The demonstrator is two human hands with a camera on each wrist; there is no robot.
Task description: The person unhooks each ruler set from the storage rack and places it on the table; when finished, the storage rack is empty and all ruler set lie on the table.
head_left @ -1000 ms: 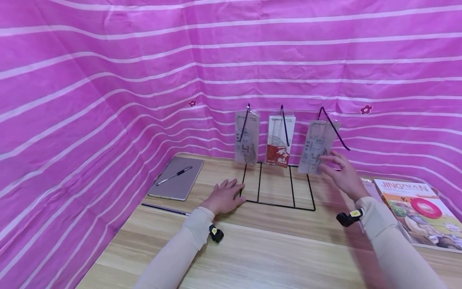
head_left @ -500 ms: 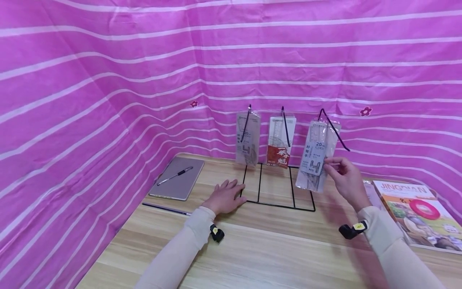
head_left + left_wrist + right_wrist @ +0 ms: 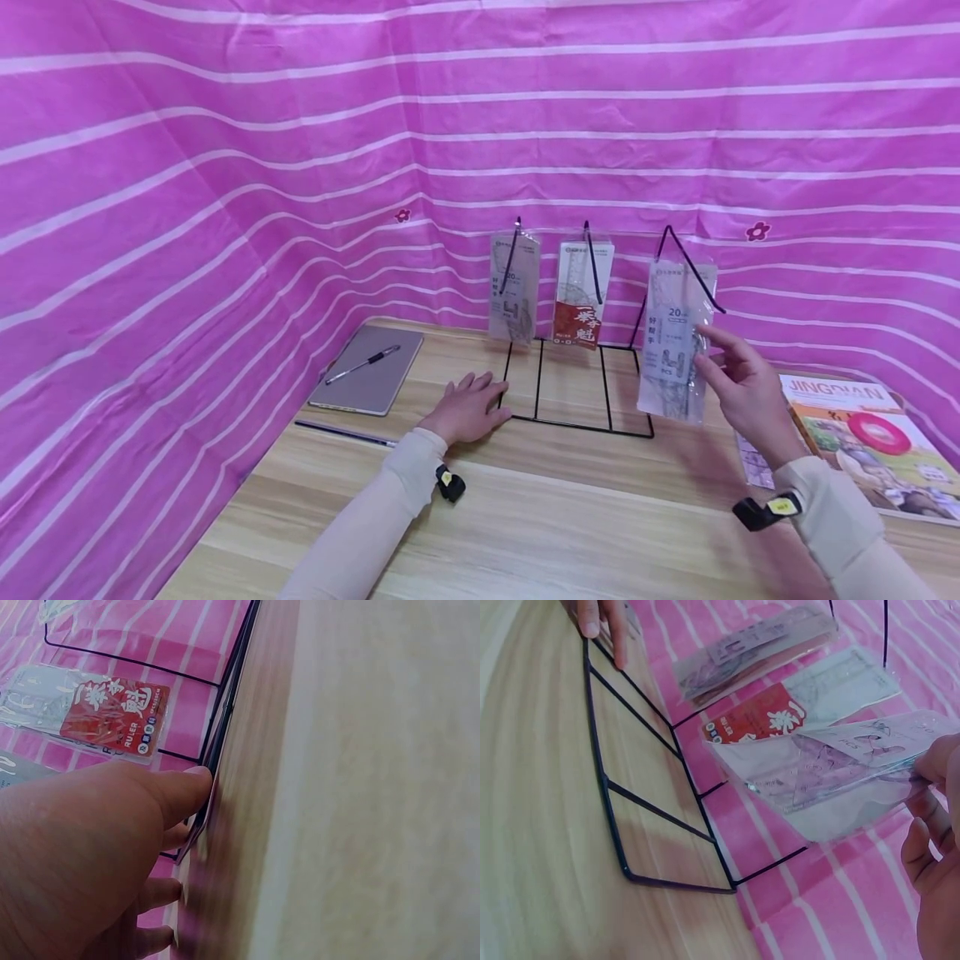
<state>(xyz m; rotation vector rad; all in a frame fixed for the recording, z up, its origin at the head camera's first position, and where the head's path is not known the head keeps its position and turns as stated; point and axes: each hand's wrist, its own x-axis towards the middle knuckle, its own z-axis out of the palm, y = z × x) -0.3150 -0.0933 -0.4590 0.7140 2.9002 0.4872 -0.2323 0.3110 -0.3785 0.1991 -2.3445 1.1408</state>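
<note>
A black wire rack [image 3: 576, 424] stands on the wooden table with three hooks. Clear ruler packets hang on its left hook [image 3: 513, 287] and middle hook; the middle packet [image 3: 581, 296] has a red label. My right hand [image 3: 738, 383] pinches the edge of the third clear ruler packet [image 3: 675, 342], drawn out along the right hook [image 3: 705, 283]; whether it still hangs there I cannot tell. The right wrist view shows that packet [image 3: 832, 769] held in my fingers [image 3: 930, 840]. My left hand [image 3: 468, 408] lies flat on the table, fingertips at the rack's base wire [image 3: 225, 720].
A grey notebook [image 3: 371, 367] with a pen [image 3: 363, 365] on it lies at the back left. A thin dark pen [image 3: 345, 433] lies in front of it. A colourful magazine [image 3: 870, 433] lies at the right. Pink striped cloth [image 3: 225, 167] walls the table.
My right hand took hold of the right-hand packet and drew it toward me and down along the hook. The left hand has stayed in place.
</note>
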